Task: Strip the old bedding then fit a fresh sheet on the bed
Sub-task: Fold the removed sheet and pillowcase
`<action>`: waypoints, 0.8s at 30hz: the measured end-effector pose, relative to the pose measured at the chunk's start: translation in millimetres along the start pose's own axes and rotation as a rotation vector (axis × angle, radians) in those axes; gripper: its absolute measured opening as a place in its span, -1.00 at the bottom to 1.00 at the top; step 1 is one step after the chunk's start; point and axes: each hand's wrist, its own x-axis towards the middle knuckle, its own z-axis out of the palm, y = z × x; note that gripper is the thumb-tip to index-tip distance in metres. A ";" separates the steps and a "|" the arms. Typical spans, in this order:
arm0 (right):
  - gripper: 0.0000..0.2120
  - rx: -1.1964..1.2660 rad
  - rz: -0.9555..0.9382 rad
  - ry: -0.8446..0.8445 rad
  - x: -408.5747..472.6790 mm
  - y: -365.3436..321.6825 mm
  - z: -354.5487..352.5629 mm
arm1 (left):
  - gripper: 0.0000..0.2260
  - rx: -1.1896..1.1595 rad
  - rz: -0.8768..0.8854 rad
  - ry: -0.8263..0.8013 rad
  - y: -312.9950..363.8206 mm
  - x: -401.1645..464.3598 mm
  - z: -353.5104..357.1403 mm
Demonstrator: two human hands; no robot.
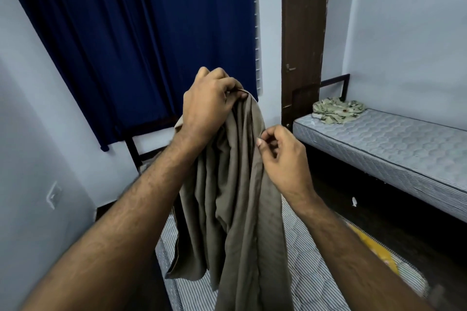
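- Left hand (209, 106): grip closed around the gathered top of the brown sheet (235, 199), raised at chest level.
- Right hand (280, 156): thumb and forefinger pinch the sheet's right edge, lower down.
- Brown sheet: hangs in folds over the striped mattress (303, 267) of the near bed.
- Far bed (394, 149): bare quilted mattress; crumpled patterned bedding (337, 110) lies at its head end.

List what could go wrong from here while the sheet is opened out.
1. The brown sheet hangs bunched from the left hand; only the right hand's fingertips pinch an edge, so that hold may slip.
2. Its folds may tangle as it opens.
3. Its lower end could slide off the striped mattress toward the floor.
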 end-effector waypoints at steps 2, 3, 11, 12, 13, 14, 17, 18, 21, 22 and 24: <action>-0.92 -0.023 0.059 0.028 0.8 6.9 -6.3 | -0.87 0.040 0.022 -0.017 -2.3 -1.7 -0.6; -0.92 -0.033 0.076 0.057 1.7 9.9 -10.7 | -0.87 0.060 0.040 -0.028 -3.5 -2.6 -1.2; -0.74 -0.251 -0.138 -0.091 -13.5 14.4 -10.1 | -0.87 0.149 0.168 -0.055 9.8 -7.1 -5.5; -0.73 -0.221 -0.095 -0.148 -14.3 19.8 -5.3 | -0.88 0.151 0.176 -0.054 12.0 -7.0 -6.4; -0.72 -0.179 -0.046 -0.191 -14.5 24.9 -1.8 | -0.89 0.154 0.184 -0.058 13.9 -7.5 -7.2; -0.71 -0.131 0.001 -0.221 -14.6 28.5 0.2 | -0.89 0.159 0.193 -0.064 15.7 -8.4 -7.9; -0.80 0.047 0.117 -0.244 -14.8 28.9 1.2 | -0.89 0.163 0.210 -0.072 19.5 -11.9 -9.3; -0.84 0.094 0.134 -0.237 -14.5 28.5 1.1 | -0.88 0.156 0.207 -0.067 20.4 -12.5 -10.1; -0.94 0.210 0.129 -0.219 -11.4 30.7 2.4 | -0.87 0.133 0.192 -0.055 22.0 -13.4 -14.1; -0.93 0.243 0.122 -0.213 -10.7 32.0 2.3 | -0.87 0.128 0.188 -0.054 22.9 -14.1 -15.0; -0.86 0.285 0.124 -0.207 -11.3 32.9 3.1 | -0.87 0.117 0.182 -0.055 23.8 -15.3 -16.2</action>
